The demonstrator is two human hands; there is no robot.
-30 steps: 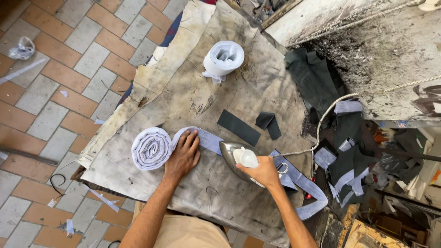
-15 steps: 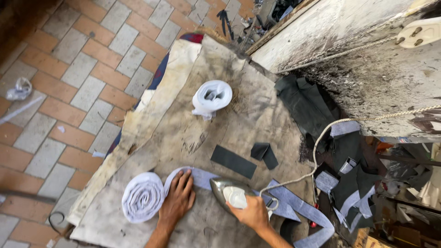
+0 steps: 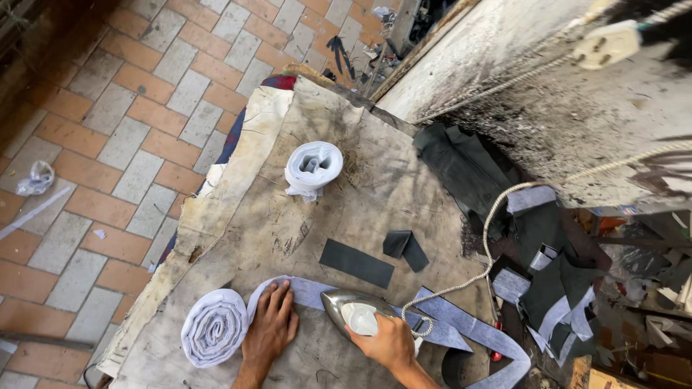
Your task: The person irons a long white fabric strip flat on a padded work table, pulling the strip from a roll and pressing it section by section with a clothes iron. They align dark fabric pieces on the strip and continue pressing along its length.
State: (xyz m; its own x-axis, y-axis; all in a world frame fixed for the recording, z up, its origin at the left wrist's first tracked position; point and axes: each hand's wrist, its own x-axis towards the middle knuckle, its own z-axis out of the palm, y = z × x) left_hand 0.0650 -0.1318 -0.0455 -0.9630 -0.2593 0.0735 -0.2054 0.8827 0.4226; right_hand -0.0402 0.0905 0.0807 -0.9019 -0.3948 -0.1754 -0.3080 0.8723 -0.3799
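Iron on pale strip, near edge of tabletop

Right hand (image 3: 389,340) gripping electric iron (image 3: 355,311); left hand (image 3: 272,324) flat on interfacing strip (image 3: 461,328) just left of iron, strip's long axis left-right, fabric roll (image 3: 214,328) beyond.

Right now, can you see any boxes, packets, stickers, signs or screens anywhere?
None that can be made out: no package, label, sign or screen shows clearly.
A crumpled clear plastic bag lies on the tiled floor, far left; nothing printed shows on it.
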